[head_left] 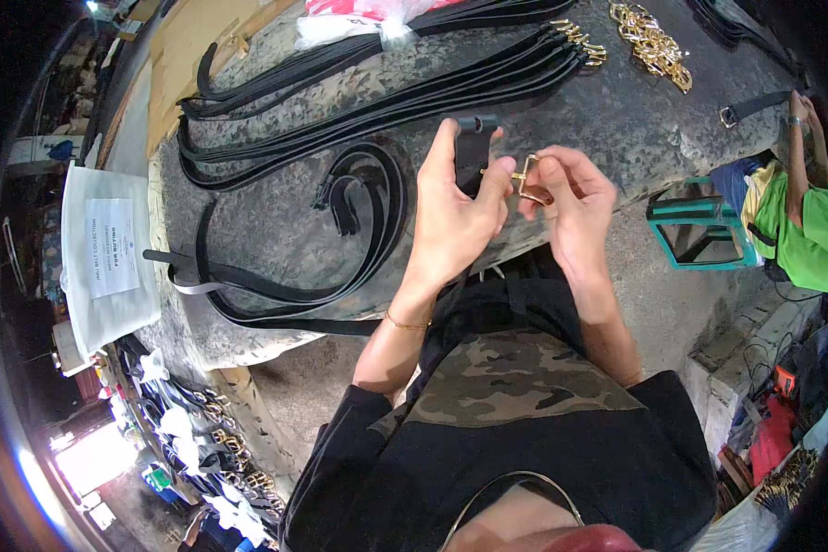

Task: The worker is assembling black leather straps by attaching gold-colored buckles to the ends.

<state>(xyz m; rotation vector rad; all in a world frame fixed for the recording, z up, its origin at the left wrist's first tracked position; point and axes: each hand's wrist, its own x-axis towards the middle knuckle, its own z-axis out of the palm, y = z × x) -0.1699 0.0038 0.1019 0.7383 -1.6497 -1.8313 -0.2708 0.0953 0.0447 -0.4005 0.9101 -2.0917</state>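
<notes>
Above the near edge of the table my left hand is closed around the end of a black belt strap, which has an opening near its folded tip. Just right of it, my right hand pinches a gold belt buckle by its frame. The buckle's prong points toward the strap, close to my left thumb; whether it touches the strap I cannot tell. Several loose black straps lie curled on the table to the left. Beyond them stretches a bundle of black belts with gold buckles at the right end.
A pile of gold buckles lies at the far right of the dark, mottled table. At the right, another person's arm reaches to a buckled belt. A teal stool stands below. A white sack hangs at the left.
</notes>
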